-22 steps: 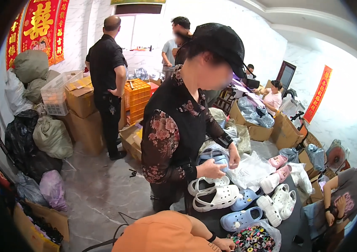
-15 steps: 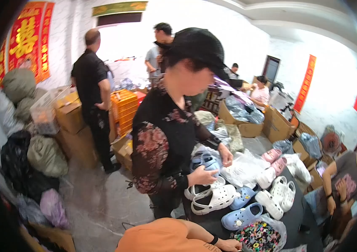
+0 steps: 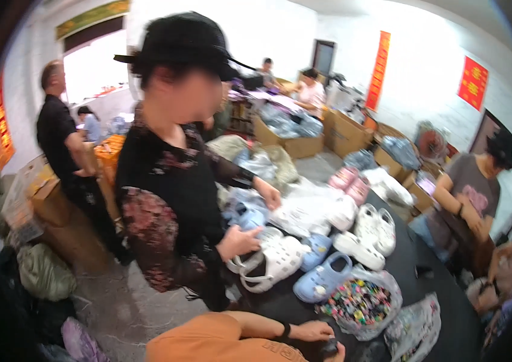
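Observation:
My left hand (image 3: 312,330), with a dark band at its wrist, reaches across from an orange sleeve (image 3: 208,339) at the lower edge. Its fingers are closed at a small dark object (image 3: 329,346) whose kind I cannot make out. My right hand (image 3: 339,353) shows only in part, its fingers curled against that same object. Just beyond lies a clear plastic bag (image 3: 393,301) spread open, holding many small colourful shoe charms (image 3: 358,300). Behind it sit a light-blue clog (image 3: 322,279) with charms on it, another blue clog (image 3: 316,252) and a white clog (image 3: 274,260).
Across the table (image 3: 410,244), a co-worker in a black cap (image 3: 177,45) handles a blue clog (image 3: 248,217). More white clogs (image 3: 375,228) and pink clogs (image 3: 351,183) stand farther back. A second plastic bag (image 3: 414,329) lies at right. Another person (image 3: 467,193) sits at the right.
The view has swung right, so the scene sits farther left. My left hand has come away from the charms, and a small dark object now shows between my hands.

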A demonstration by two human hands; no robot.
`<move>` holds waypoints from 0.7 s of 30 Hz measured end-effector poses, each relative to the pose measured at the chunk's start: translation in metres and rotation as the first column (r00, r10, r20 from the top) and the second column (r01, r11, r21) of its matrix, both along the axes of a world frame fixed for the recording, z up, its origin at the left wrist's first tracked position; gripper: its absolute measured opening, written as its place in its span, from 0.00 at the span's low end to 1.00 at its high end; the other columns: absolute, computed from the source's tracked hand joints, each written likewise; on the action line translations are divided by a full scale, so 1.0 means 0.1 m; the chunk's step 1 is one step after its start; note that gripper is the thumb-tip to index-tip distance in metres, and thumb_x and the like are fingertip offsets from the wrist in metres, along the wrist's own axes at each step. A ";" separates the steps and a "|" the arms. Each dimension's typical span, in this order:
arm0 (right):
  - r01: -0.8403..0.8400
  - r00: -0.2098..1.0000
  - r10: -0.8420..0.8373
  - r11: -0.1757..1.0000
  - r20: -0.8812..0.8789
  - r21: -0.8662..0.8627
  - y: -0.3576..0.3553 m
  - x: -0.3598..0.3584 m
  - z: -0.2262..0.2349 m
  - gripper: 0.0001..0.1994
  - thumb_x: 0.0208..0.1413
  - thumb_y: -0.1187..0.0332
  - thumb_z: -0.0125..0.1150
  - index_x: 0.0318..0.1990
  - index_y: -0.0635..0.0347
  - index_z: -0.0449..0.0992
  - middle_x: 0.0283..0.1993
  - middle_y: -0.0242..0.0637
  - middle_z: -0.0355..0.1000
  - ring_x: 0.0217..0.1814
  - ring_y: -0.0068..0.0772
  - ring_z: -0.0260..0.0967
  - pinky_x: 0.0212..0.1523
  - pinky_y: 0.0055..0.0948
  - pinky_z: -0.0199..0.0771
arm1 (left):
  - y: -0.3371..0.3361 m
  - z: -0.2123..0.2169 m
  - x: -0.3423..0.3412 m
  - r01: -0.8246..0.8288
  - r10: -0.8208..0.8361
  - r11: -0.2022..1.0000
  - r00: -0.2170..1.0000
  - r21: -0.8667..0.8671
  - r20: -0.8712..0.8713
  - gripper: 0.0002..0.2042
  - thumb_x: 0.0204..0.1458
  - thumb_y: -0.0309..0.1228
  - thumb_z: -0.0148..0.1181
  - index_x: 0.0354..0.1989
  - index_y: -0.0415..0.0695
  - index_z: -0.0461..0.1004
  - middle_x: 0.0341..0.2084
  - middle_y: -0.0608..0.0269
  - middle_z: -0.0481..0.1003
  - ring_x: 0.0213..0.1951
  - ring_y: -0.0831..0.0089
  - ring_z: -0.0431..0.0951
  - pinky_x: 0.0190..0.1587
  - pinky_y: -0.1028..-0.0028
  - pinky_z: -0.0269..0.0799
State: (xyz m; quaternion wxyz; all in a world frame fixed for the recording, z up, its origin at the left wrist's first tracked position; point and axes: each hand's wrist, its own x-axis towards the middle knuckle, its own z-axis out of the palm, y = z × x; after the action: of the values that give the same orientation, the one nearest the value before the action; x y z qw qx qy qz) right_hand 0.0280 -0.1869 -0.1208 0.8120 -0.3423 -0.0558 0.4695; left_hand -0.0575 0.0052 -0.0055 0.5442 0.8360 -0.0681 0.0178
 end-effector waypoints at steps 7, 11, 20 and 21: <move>0.172 0.960 -0.230 0.935 -0.162 -0.310 0.10 -0.15 0.74 0.17 0.43 0.62 0.55 0.40 0.63 0.69 0.36 0.36 0.71 0.37 0.34 0.68 0.41 0.31 0.69 | 0.05 0.11 0.16 -0.022 0.019 1.000 0.986 -0.013 -0.164 0.15 0.49 0.39 0.50 0.40 0.43 0.70 0.33 0.55 0.73 0.37 0.60 0.72 0.39 0.67 0.66; 0.139 0.961 -0.203 0.943 -0.190 -0.304 0.03 -0.13 0.73 0.16 0.44 0.64 0.52 0.40 0.63 0.69 0.37 0.38 0.71 0.39 0.35 0.68 0.43 0.33 0.68 | 0.04 -0.02 0.22 -0.074 0.053 0.987 0.987 -0.142 -0.149 0.15 0.48 0.40 0.51 0.39 0.42 0.71 0.32 0.55 0.74 0.35 0.62 0.74 0.38 0.68 0.67; -0.030 0.959 -0.042 0.968 -0.281 -0.249 0.30 0.08 0.86 0.17 0.47 0.63 0.50 0.43 0.63 0.68 0.40 0.38 0.69 0.42 0.36 0.66 0.45 0.33 0.66 | -0.02 -0.04 0.16 -0.237 0.209 0.968 0.945 -0.087 -0.251 0.14 0.46 0.41 0.51 0.35 0.43 0.71 0.28 0.56 0.75 0.33 0.61 0.75 0.35 0.68 0.67; -0.071 0.957 0.000 0.969 -0.289 -0.237 0.39 0.12 0.87 0.17 0.47 0.63 0.50 0.43 0.63 0.67 0.40 0.38 0.69 0.42 0.36 0.66 0.45 0.33 0.65 | -0.01 -0.01 0.16 -0.237 0.201 0.963 0.947 -0.124 -0.252 0.14 0.45 0.39 0.52 0.34 0.42 0.71 0.27 0.56 0.75 0.31 0.62 0.74 0.34 0.68 0.67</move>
State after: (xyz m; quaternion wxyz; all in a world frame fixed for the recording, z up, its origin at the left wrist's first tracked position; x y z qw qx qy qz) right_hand 0.0404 -0.1481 -0.0339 0.7543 -0.3672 0.1145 0.5321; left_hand -0.0417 0.0040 -0.0065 0.6055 0.7903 0.0925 -0.0164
